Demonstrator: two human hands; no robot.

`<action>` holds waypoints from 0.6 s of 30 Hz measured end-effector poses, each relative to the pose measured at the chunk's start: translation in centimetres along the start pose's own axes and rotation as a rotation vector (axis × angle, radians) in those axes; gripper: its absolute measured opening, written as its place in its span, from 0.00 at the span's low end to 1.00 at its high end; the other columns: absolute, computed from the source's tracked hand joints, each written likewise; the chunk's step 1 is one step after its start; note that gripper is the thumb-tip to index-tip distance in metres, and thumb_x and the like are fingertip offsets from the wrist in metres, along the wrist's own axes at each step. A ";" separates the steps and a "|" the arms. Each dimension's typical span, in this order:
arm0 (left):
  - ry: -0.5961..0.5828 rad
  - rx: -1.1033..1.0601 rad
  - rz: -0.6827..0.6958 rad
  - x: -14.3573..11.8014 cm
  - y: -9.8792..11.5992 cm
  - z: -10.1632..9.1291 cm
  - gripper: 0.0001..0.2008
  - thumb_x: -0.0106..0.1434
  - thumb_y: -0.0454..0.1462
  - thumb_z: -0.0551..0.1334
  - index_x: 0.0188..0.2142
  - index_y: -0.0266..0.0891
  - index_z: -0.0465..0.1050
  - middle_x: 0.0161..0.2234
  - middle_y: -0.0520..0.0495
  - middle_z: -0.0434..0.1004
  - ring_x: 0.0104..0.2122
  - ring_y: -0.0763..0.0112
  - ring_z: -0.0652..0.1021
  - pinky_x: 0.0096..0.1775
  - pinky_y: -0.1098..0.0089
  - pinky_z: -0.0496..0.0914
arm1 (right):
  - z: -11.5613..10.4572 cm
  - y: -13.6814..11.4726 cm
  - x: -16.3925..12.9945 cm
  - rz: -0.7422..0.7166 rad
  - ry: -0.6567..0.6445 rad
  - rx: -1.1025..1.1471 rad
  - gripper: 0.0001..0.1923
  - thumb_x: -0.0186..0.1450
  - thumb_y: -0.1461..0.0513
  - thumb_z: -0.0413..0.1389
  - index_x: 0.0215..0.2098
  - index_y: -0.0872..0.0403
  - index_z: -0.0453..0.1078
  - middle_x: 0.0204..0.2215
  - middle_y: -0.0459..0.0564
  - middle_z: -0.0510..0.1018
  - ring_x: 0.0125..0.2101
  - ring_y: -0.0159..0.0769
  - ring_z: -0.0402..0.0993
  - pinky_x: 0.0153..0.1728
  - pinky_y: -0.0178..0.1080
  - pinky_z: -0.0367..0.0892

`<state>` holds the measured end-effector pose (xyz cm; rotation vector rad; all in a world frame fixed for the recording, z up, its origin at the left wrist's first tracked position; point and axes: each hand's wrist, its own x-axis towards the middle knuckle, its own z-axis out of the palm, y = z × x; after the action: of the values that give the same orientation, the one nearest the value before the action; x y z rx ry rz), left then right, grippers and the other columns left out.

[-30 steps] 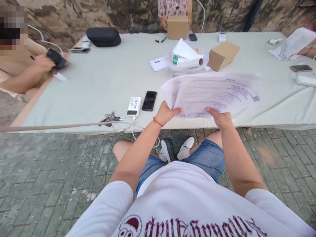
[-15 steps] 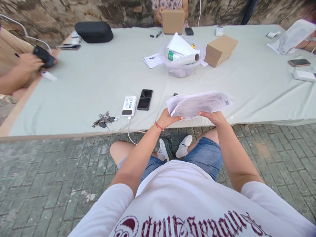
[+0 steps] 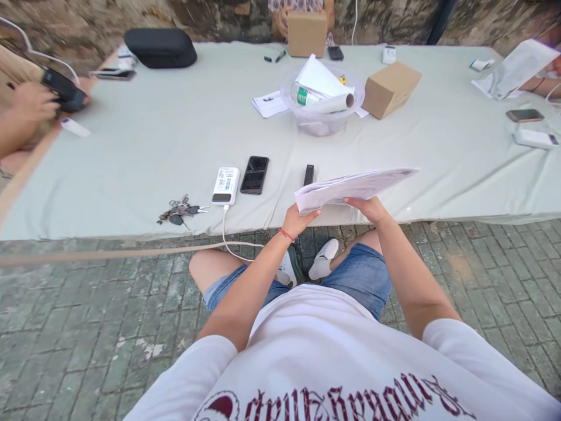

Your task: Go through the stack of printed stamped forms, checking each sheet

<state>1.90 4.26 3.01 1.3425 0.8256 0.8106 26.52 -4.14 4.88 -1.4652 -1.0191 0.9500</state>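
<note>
A stack of printed paper sheets (image 3: 350, 186) hovers nearly flat over the near edge of the cloth-covered table (image 3: 175, 146). My left hand (image 3: 297, 220) grips the stack's near left corner, a red string around its wrist. My right hand (image 3: 370, 207) holds the stack from below, near its middle. Just left of the papers lie a small black stick-shaped device (image 3: 308, 174), a black phone (image 3: 255, 174) and a white power bank (image 3: 225, 185) with a cable hanging off the table.
A bunch of keys (image 3: 179, 210) lies near the table's front edge. A clear bowl (image 3: 322, 114) with a paper roll and a cardboard box (image 3: 390, 89) sit further back. Other people's hands are at the left (image 3: 33, 102), far (image 3: 280, 26) and right (image 3: 537, 85) sides.
The sheets were spread out facing me; both hands have gathered them into a stack and tilted it flat. The small black device beneath has come into sight.
</note>
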 end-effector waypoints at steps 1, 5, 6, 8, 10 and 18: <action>0.000 -0.007 -0.027 0.0 -0.1 -0.1 0.26 0.48 0.49 0.78 0.44 0.39 0.82 0.47 0.42 0.85 0.60 0.49 0.76 0.64 0.52 0.67 | 0.0 0.1 -0.1 0.009 0.005 -0.009 0.39 0.53 0.47 0.74 0.59 0.50 0.73 0.60 0.54 0.78 0.61 0.53 0.72 0.66 0.56 0.65; 0.045 -0.041 -0.151 -0.9 0.0 -0.2 0.27 0.52 0.53 0.76 0.43 0.37 0.83 0.44 0.41 0.86 0.60 0.44 0.76 0.63 0.52 0.70 | -0.2 -0.1 -1.9 0.070 0.010 -0.001 0.35 0.55 0.46 0.73 0.56 0.49 0.76 0.55 0.53 0.82 0.57 0.55 0.76 0.61 0.57 0.71; 0.052 -0.057 -0.184 -1.5 0.1 -0.1 0.27 0.52 0.54 0.76 0.43 0.36 0.83 0.45 0.40 0.86 0.61 0.44 0.76 0.63 0.53 0.70 | -0.3 -0.1 -2.6 0.119 0.004 0.017 0.33 0.55 0.45 0.72 0.54 0.50 0.78 0.53 0.53 0.83 0.55 0.56 0.78 0.58 0.57 0.73; 0.043 -0.126 -0.251 -3.0 0.0 0.5 0.29 0.54 0.55 0.75 0.45 0.36 0.83 0.49 0.38 0.85 0.61 0.44 0.76 0.64 0.53 0.69 | -0.6 0.2 -4.4 0.217 0.001 0.057 0.29 0.58 0.43 0.70 0.51 0.49 0.79 0.49 0.53 0.85 0.50 0.57 0.81 0.52 0.57 0.78; 0.016 -0.267 -0.335 -5.0 -0.9 1.4 0.30 0.54 0.54 0.75 0.49 0.37 0.82 0.54 0.37 0.82 0.62 0.45 0.75 0.65 0.52 0.68 | -0.8 1.1 -6.2 0.257 0.046 0.053 0.27 0.60 0.41 0.67 0.49 0.47 0.79 0.46 0.49 0.86 0.46 0.55 0.83 0.48 0.54 0.79; 0.139 -0.573 -0.730 -10.2 -5.8 3.5 0.27 0.57 0.53 0.74 0.46 0.34 0.81 0.56 0.31 0.80 0.60 0.45 0.78 0.64 0.48 0.69 | -0.6 6.4 -12.9 0.344 0.120 -0.147 0.23 0.64 0.39 0.59 0.41 0.47 0.80 0.39 0.47 0.86 0.47 0.55 0.81 0.49 0.53 0.77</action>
<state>0.08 -6.66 -2.15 0.4208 1.0039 0.4943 23.60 -16.95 -0.95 -1.8375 -0.7757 1.0298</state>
